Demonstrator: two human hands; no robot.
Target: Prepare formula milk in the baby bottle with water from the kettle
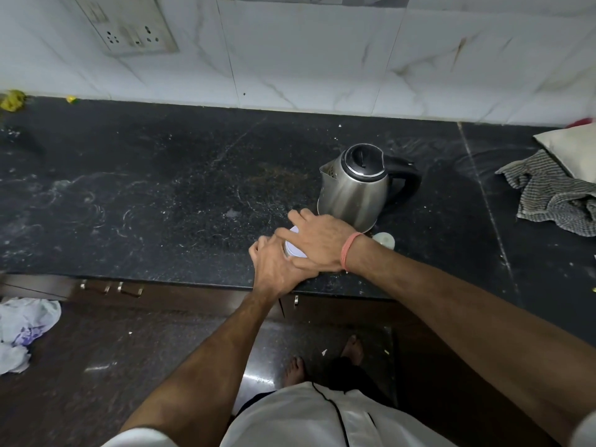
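Kettle [354, 185] standing on the tabletop [161, 195], right of centre, spout to the left, handle to the right. Just near and left of it, a round container [295, 248] close to the near edge, with the right hand [317, 241] laid over its top and the left hand [277, 267] against its left, near side. Small lid [384, 241] lying on the tabletop to the right of the right hand, just near the kettle's base. Cloth [554, 196] heaped well apart at the far right, beside a pillow-like pad [577, 150]. Socket plate [129, 27] on the wall [322, 59], far left. Crumpled bag [22, 330] on the floor [129, 350], near left, below the drawers [106, 288].
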